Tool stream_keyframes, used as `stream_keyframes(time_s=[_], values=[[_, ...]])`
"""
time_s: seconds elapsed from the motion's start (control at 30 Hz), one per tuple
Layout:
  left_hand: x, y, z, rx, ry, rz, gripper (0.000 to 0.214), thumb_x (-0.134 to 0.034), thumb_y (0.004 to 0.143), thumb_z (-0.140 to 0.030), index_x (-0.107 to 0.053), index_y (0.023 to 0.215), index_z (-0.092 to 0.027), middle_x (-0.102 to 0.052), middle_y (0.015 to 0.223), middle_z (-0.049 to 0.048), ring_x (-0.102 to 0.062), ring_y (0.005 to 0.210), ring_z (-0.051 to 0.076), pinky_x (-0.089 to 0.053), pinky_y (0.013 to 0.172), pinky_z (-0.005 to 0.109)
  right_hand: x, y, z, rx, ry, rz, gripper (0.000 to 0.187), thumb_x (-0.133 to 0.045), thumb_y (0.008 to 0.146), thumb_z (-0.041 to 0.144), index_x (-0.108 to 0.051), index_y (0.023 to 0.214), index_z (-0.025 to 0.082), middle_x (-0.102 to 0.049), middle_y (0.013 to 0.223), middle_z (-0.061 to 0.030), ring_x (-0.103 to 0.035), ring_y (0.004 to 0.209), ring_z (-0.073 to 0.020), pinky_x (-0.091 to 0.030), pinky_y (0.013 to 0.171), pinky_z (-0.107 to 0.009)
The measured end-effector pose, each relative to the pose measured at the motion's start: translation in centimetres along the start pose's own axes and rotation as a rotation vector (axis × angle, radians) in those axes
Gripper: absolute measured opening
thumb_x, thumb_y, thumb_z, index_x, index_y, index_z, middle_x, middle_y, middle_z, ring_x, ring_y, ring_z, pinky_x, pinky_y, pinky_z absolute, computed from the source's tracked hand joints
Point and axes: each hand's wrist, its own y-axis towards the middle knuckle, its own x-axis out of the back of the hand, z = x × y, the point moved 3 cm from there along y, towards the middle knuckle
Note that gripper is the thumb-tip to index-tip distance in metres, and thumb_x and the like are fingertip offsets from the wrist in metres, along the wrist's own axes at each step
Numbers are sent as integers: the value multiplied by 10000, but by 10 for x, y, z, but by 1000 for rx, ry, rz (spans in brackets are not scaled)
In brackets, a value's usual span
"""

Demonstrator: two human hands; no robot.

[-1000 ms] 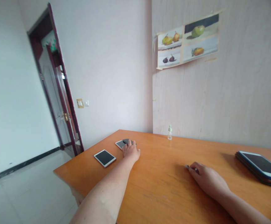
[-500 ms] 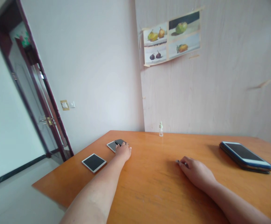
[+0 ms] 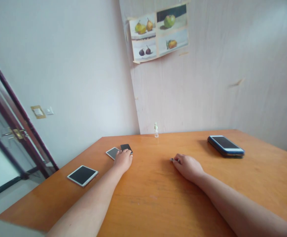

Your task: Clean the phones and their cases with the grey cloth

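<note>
My left hand (image 3: 122, 160) reaches far across the orange wooden table (image 3: 158, 194), its fingers resting on a small black phone (image 3: 126, 147) that overlaps a white-framed phone (image 3: 112, 152). My right hand (image 3: 186, 166) lies knuckles up near the table's middle, fingers curled around a small thin grey thing (image 3: 172, 160) whose tip pokes out to the left. A white tablet (image 3: 82, 175) with a dark screen lies at the left edge.
A stack of tablets (image 3: 226, 146) with a blue-edged one on top sits at the far right. A small clear spray bottle (image 3: 156, 130) stands by the wall. A fruit poster (image 3: 159, 32) hangs above. A dark door frame (image 3: 15, 115) stands at left.
The view has swung right, so the door slides out to the left and the tablet stack comes fully into view. Both hands stay about where they were on the table.
</note>
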Motion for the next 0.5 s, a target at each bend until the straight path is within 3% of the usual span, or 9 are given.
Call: stream_keyframes(time_s=[0.17, 0.5], values=[[5, -7, -13, -98, -37, -2, 348, -411, 935, -283, -603, 1218, -226, -579, 1369, 101, -481, 1305, 257, -274, 1127, 443, 4, -1, 4, -8, 4, -12, 286, -433, 937, 375, -677, 965, 229, -727, 969, -64, -641, 878, -200, -367, 674, -272], [22, -33, -57, -318, -147, 44, 341, -437, 926, -294, -623, 1206, -241, -586, 1365, 52, -539, 1243, 207, -368, 1097, 323, 5, -2, 6, -13, 15, -11, 277, -444, 930, 377, -675, 972, 229, -719, 968, -63, -637, 885, -198, -367, 666, -268]])
